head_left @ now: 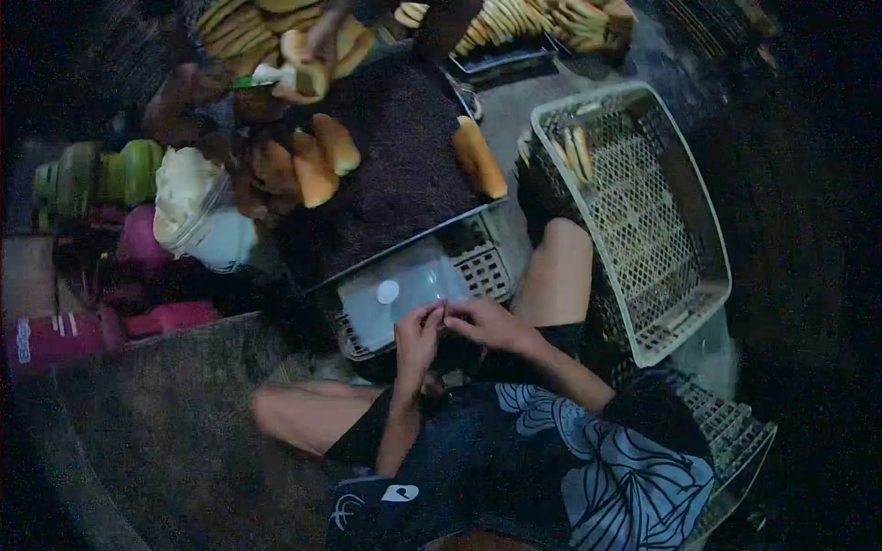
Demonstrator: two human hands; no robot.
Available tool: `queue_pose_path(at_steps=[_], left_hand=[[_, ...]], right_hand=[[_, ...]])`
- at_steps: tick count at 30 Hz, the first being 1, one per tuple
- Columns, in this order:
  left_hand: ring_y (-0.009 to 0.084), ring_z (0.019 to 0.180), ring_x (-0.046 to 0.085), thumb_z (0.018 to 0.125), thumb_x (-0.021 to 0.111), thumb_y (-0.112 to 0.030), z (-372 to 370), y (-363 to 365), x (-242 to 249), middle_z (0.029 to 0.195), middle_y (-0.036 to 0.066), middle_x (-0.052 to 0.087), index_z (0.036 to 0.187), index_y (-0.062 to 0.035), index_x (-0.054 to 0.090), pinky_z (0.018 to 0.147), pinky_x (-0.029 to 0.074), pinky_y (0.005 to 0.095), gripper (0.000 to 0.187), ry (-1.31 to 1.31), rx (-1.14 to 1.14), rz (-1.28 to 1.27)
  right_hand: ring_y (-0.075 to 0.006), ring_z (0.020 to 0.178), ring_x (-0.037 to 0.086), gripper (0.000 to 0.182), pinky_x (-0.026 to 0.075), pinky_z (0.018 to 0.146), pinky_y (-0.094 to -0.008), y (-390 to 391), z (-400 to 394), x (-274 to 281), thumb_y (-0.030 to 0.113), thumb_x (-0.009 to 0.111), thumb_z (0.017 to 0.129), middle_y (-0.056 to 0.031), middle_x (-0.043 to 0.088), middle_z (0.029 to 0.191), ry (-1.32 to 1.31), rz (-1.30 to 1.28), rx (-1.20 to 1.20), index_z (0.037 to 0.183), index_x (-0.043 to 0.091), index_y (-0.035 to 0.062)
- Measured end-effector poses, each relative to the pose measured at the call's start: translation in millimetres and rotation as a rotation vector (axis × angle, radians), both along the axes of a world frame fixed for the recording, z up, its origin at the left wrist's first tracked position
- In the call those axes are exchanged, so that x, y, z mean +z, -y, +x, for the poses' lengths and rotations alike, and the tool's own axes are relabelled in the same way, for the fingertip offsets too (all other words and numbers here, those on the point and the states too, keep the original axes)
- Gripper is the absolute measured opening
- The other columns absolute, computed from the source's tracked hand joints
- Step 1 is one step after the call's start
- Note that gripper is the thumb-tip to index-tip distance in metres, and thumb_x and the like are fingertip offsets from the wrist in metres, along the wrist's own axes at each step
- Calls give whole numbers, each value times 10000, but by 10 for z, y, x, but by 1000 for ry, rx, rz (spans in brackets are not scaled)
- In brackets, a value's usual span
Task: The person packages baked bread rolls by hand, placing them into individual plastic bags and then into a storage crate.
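My left hand (418,340) and my right hand (491,324) meet in front of me, fingertips pinched together. Whatever lies between the fingers is too small and dim to make out. Directly beyond and under the fingertips are clear plastic bags (363,317) with a white round spot (388,292), lying flat on a dark plastic crate (484,275). Above the crate is a wide tray (395,174) with a dark surface. A brown bread roll (480,158) rests at its right edge, and several more rolls (317,170) lie on its left side.
A pale mesh basket (636,354) to my right holds a few filled rolls (579,154). Across the tray, another person's hand (322,41) holds a split roll (303,78) near a green-handled spreader (253,81). A tub of white cream (216,230) stands left; breads (501,23) are piled behind.
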State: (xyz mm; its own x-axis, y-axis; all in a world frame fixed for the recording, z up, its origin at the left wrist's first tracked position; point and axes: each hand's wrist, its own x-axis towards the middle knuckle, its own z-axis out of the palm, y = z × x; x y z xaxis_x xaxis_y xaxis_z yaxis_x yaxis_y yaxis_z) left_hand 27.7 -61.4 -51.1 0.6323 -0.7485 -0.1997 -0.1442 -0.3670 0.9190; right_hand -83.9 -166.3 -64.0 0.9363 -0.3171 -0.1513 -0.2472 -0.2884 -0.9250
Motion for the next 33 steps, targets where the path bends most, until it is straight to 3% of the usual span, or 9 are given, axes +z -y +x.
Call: queue_pose_path(at_steps=[7, 9, 12, 13, 15, 17, 24, 29, 33], left_hand=[[206, 769, 567, 663, 646, -59, -104, 92, 240, 818, 97, 589, 798, -36, 631, 684, 442, 275, 138, -87, -145, 38], [224, 759, 543, 692, 595, -37, -130, 177, 336, 777, 110, 525, 770, -11, 613, 661, 431, 288, 85, 240, 11, -82], [240, 762, 516, 716, 592, -73, -286, 160, 443, 798, 101, 495, 823, -29, 604, 689, 416, 308, 116, 167, -76, -211], [238, 751, 514, 725, 595, -88, -336, 155, 479, 797, 97, 498, 886, -32, 590, 681, 417, 316, 170, 170, -101, -299], [221, 729, 522, 750, 590, -141, -263, 206, 61, 765, 66, 508, 1030, -53, 521, 631, 439, 307, 302, 226, 154, -443], [222, 767, 536, 761, 579, -190, 79, 70, -54, 789, 58, 531, 1079, -69, 481, 670, 451, 317, 354, -800, 262, -732], [267, 904, 522, 755, 556, -279, 922, -53, 25, 951, 115, 551, 1024, -55, 503, 860, 367, 485, 355, -1239, 594, -1039], [351, 1119, 339, 688, 558, -214, 1029, -104, 583, 1159, 240, 356, 1153, 30, 338, 982, 179, 522, 569, -1578, 462, -1396], [377, 1166, 262, 634, 587, -222, 1203, -109, 497, 1205, 265, 283, 1208, 42, 232, 992, 153, 511, 724, -1495, 613, -1463]], right_hand=[[-295, 513, 559, 309, 436, 426, -352, -345, -289, -162, 138, 483, 808, -170, 567, 692, -69, -383, -353, 1092, 419, 34], [-245, 484, 564, 365, 449, 419, -347, -176, -165, -48, 138, 446, 832, -103, 587, 666, -134, 288, -408, 1184, 373, 77], [-248, 847, 546, 448, 481, 656, -348, 193, 74, -81, 241, 441, 847, -122, 531, 997, 672, 1658, -395, 1248, 298, 103], [-262, 986, 498, 466, 468, 750, -353, 189, 329, 442, 289, 437, 849, -136, 472, 1124, 656, 1419, -745, 1247, 292, 96], [-262, 1058, 432, 504, 438, 805, -358, 66, 438, 773, 327, 439, 841, -141, 408, 1184, 753, 1599, -477, 1245, 286, 69], [-252, 1099, 402, 562, 419, 851, -367, -128, 502, 574, 361, 469, 822, -142, 385, 1214, 767, 2002, 22, 1238, 286, 31], [-411, 1191, 194, 674, 203, 980, -435, 979, 818, -230, 277, 631, 700, -276, 260, 1249, -231, -888, -1030, 1213, 302, -11], [-293, 839, 557, 455, 435, 738, -332, 1201, 634, -67, 175, 679, 655, -165, 566, 892, 66, -324, -868, 1026, 495, -12], [-146, 855, 538, 454, 426, 764, -267, 737, 328, 416, 165, 716, 631, -79, 572, 929, 386, 452, -605, 1000, 525, -17]])
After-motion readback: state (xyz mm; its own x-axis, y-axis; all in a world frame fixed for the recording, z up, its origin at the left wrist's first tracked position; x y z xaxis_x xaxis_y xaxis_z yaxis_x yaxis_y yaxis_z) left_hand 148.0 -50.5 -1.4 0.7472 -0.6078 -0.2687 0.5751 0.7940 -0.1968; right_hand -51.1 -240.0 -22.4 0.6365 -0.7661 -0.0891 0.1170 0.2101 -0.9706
